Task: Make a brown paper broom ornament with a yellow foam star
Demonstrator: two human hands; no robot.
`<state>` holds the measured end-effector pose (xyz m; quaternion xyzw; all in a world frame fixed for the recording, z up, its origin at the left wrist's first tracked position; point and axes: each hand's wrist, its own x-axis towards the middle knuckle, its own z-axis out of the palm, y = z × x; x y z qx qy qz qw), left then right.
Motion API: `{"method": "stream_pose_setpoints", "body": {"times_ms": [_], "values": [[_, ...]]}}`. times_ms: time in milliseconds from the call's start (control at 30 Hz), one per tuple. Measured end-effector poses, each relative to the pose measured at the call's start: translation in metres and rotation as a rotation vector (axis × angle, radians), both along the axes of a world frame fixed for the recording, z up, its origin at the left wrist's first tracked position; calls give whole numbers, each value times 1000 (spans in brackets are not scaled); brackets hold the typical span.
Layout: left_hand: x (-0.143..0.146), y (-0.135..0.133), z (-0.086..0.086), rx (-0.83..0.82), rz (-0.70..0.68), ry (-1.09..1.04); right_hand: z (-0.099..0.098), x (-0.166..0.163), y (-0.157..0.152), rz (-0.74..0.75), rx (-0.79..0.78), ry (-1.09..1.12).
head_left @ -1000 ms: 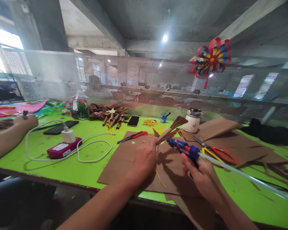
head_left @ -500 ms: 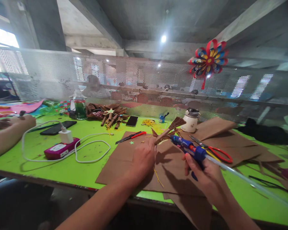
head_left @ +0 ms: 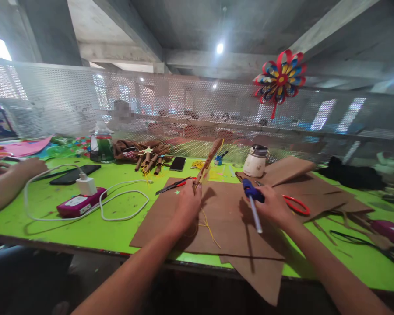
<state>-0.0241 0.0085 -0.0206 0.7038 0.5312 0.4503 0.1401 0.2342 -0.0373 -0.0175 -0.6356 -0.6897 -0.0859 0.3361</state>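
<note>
My left hand (head_left: pixel 188 202) is closed on the lower end of a small brown paper broom (head_left: pixel 210 159), which stands tilted up and to the right; thin yellow threads (head_left: pixel 206 225) trail from it over the brown paper sheet (head_left: pixel 216 218). To its right, my right hand (head_left: pixel 273 204) grips a blue glue gun (head_left: pixel 250 190) whose clear glue stick (head_left: pixel 255 214) points back toward me. The gun's nozzle faces away, apart from the broom. Red-handled scissors (head_left: pixel 295 204) lie just right of that hand.
A green table (head_left: pixel 85 223) carries a pink power bank (head_left: pixel 79 202) with white charger and cable, two phones (head_left: pixel 72 174), a pile of finished brooms (head_left: pixel 151 158), a white jar (head_left: pixel 255 162), a red-handled knife (head_left: pixel 174 185) and more brown paper (head_left: pixel 315 192). Another person's arm (head_left: pixel 9 183) rests at left. A mesh screen with a paper pinwheel (head_left: pixel 279 81) stands behind.
My left hand has swung the broom upright and away from the glue gun. My right hand has turned the gun round, nozzle away and down toward the table.
</note>
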Motion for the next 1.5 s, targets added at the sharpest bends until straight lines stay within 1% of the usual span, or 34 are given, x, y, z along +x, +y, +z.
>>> {"method": "stream_pose_setpoints", "body": {"times_ms": [67,133,200,233,300,400,467,533,600,667,733,933,1067,1233,1367,1500], "values": [[0,0,-1,23,-1,-45,-8,10,19,33,-115,-131],[1,-4,-1,55,4,-43,-12,17,32,84,-187,-208],[2,-10,1,83,14,-18,-10,20,38,146,-219,-224],[3,-13,2,92,14,1,-6,18,37,174,-210,-205],[3,-17,4,98,10,52,9,8,29,227,-134,-106],[4,-20,4,114,-10,136,44,-23,8,300,77,133],[5,-20,2,157,-22,171,66,-45,-2,353,213,238],[6,-21,0,215,-32,199,80,-61,-5,357,254,315],[6,-21,-2,262,-47,236,85,-68,-3,341,219,378],[6,-22,-2,288,-66,276,83,-69,-1,338,152,371],[7,-24,-1,293,-73,319,79,-67,-2,338,115,280],[7,-24,0,272,-69,424,73,-68,-14,331,140,-61],[7,-22,-3,283,-37,442,65,-75,-14,308,114,-179],[7,-22,-4,295,-48,428,50,-95,-17,246,123,-197],[8,-23,-1,283,-37,445,40,-107,-19,168,182,-137],[9,-25,3,242,-21,478,30,-112,-15,156,234,-115]]}}
